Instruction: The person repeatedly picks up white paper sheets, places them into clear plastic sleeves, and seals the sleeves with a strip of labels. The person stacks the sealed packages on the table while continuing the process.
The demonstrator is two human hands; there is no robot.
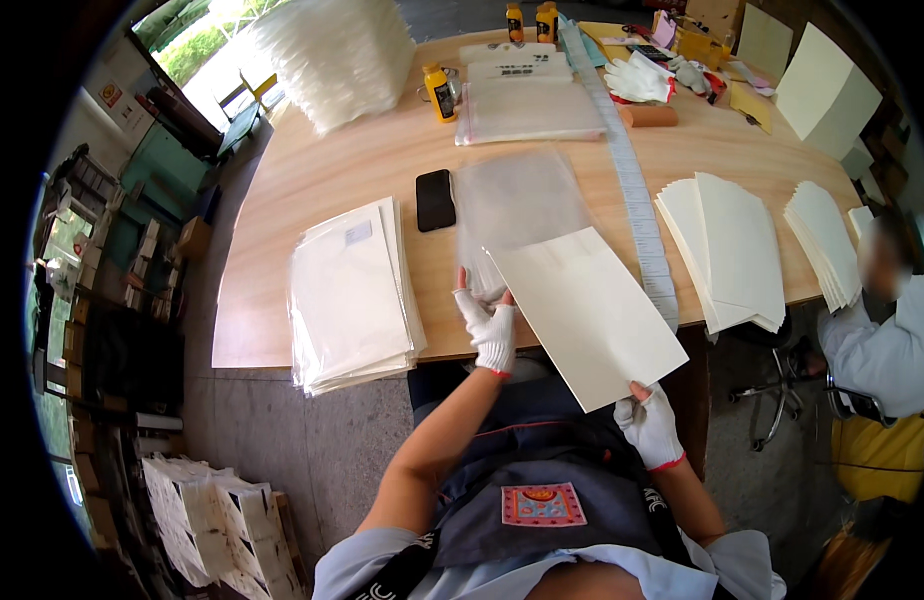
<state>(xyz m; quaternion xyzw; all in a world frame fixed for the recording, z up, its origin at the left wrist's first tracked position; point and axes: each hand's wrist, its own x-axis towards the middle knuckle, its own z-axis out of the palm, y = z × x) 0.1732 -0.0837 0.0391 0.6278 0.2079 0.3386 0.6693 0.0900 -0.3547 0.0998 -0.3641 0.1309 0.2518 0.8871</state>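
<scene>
My right hand (651, 427), in a white fingerless glove with a red cuff, is closed on the near right corner of a white card sheet (592, 318). The sheet is tilted, its far end over a clear plastic bag (517, 195) lying flat on the table. My left hand (488, 327), gloved alike, is at the bag's near edge beside the sheet's left side. Its thumb and index finger are spread apart; whether they touch the bag I cannot tell. Left of them lies a stack of card sheets in clear bags (350, 295), a small label on top.
A black phone (436, 201) lies beside the bag. Fanned white card stacks (727, 250) are at the right, past a long printed strip (637, 200). More clear bags (530, 108), an orange bottle (441, 93) and a bulky plastic pile (332, 60) are farther back. Another person (887, 335) sits right.
</scene>
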